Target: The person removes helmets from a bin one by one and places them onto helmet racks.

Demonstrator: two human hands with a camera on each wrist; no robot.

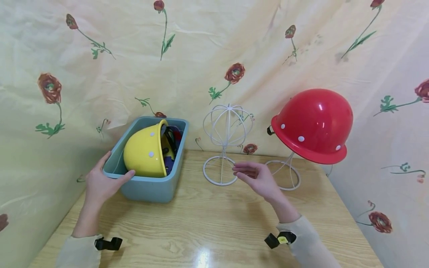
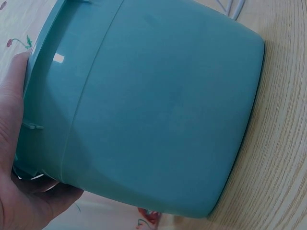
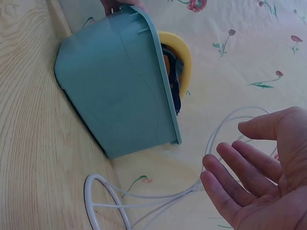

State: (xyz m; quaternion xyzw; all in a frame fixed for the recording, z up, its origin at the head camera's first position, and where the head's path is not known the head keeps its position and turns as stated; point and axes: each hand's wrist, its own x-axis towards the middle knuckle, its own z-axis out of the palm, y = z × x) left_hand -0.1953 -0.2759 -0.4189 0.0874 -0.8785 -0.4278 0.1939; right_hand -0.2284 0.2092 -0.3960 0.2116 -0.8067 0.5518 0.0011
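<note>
We see the teal plastic bin (image 1: 147, 186) standing on the wooden worktop (image 1: 214, 227) at its left rear, close to the flowered cloth backdrop (image 1: 187, 56). Our left hand (image 1: 100, 182) takes the bin by its near left corner: the thumb lies over the rim toward the inside, the fingers run along the outer left wall, so this grip is closed on the bin's edge. The left wrist view shows the same palm pressed against the bin's rim with the smooth teal wall filling the picture. Inside the bin a yellow hard hat (image 1: 145, 152) lies tipped on its side, dome toward us, with its dark straps (image 1: 171, 139) showing behind it. Our right hand (image 1: 256, 176) hovers well apart from the bin, to its right, fingers loosely extended and holding nothing; it floats just in front of the empty white wire hat stand (image 1: 226, 141). Farther right, a second wire stand (image 1: 285, 171) carries a red hard hat (image 1: 313, 124), tilted, near the worktop's right rear corner.
</note>
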